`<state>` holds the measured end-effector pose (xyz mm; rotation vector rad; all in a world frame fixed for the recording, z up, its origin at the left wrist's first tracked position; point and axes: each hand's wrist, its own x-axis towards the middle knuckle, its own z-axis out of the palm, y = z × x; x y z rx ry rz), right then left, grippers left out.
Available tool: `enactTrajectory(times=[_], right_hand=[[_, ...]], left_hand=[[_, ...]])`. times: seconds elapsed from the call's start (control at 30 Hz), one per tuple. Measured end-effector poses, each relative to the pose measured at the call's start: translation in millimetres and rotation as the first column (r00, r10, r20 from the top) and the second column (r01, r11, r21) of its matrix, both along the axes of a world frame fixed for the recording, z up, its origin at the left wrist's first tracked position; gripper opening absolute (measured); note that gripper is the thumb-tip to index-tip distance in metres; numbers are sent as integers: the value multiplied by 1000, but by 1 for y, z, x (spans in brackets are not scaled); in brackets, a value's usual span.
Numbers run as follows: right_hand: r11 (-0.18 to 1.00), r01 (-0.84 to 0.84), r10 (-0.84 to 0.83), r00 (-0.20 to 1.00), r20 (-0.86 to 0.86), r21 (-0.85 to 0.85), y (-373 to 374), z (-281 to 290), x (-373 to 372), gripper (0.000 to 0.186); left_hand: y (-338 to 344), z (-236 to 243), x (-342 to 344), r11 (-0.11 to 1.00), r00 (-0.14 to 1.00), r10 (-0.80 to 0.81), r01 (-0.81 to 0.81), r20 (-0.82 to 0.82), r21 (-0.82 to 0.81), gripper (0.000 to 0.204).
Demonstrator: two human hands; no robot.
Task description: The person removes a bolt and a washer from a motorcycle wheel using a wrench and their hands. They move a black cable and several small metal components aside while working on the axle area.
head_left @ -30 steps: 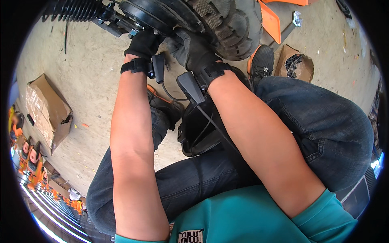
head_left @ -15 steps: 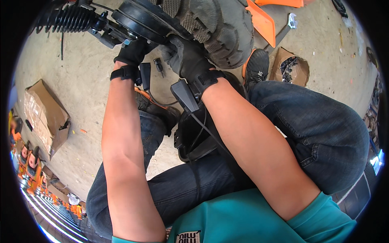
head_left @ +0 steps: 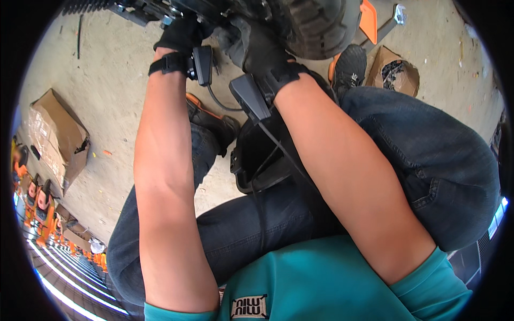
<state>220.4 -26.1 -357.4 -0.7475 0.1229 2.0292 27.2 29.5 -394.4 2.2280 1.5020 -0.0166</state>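
Observation:
At the top of the view is a knobbly black tyre point(head_left: 321, 29), with dark mechanical parts beside it and a coil spring point(head_left: 83, 5) cut off at the upper left. My left hand point(head_left: 179, 36), in a black glove, reaches up under these parts next to a bolt head point(head_left: 167, 20); its fingers are hidden. My right hand point(head_left: 254, 48), in a dark grey glove, is close beside the tyre. Its fingers curl inward, and what they hold cannot be made out. Both wrists carry black strapped devices, the left one point(head_left: 203, 65) and the right one point(head_left: 250, 97), with cables.
A torn cardboard box point(head_left: 59, 139) lies on the concrete floor at the left. Beyond my shoe point(head_left: 350, 67) are an open box of small dark parts point(head_left: 399, 75), an adjustable wrench point(head_left: 399, 15) and an orange piece point(head_left: 369, 22). A black seat-like object point(head_left: 246, 155) lies between my legs.
The tyre and the parts beside it sit higher in the picture, partly cut off, as the view has shifted. Both hands stay at the parts. The small black tool on the floor is now mostly covered.

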Motion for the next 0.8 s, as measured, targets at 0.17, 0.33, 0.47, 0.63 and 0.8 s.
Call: enactTrajectory(times=[0.17, 0.33, 0.47, 0.63, 0.8], right_hand=[[1000, -9, 2, 962, 274, 23, 0, 15, -11, 28], [998, 32, -36, 996, 83, 50, -4, -10, -10, 27], [979, 93, -92, 996, 13, -181, 0, 17, -11, 24], [998, 18, -26, 991, 129, 66, -3, -4, -10, 22], [730, -580, -172, 357, 918, 362, -5, -15, -1, 21]], left_hand=[[-2, -3, 1, 975, 947, 205, -174, 248, -141, 42], [-4, 41, 13, 989, 995, 90, -83, 51, -123, 42], [-9, 41, 9, 994, 995, 86, -82, 59, -71, 35], [-7, 40, 13, 995, 994, 96, -96, 57, -15, 33], [1, 24, 12, 999, 997, -31, 35, -77, 39, 42]])
